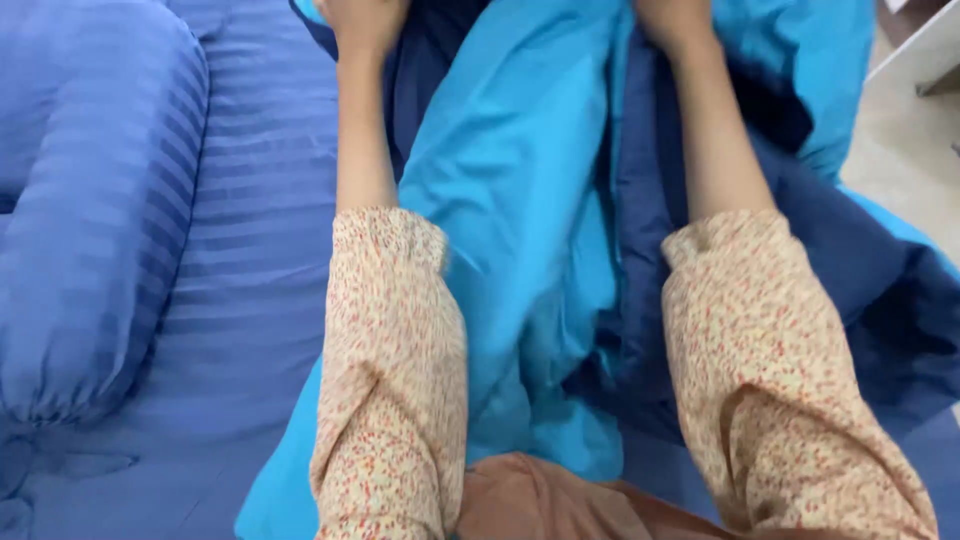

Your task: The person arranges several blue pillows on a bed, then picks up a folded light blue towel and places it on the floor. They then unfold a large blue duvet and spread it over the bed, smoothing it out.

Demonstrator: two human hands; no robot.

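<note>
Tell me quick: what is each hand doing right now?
Left hand: on the blue duvet, fingers cut off by the frame edge; grip cannot be told.
Right hand: same, on the duvet, grip cannot be told.

Bunched duvet (520, 200) crowds middle; striped sheet (260, 250) open left.

A rumpled duvet (520, 200), bright turquoise on one face, navy on the other; bunched across the striped blue bed

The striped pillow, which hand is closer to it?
Left. The left hand grips the blue blanket near the top edge, across a strip of striped sheet from the striped pillow. The right hand grips farther off.
</note>
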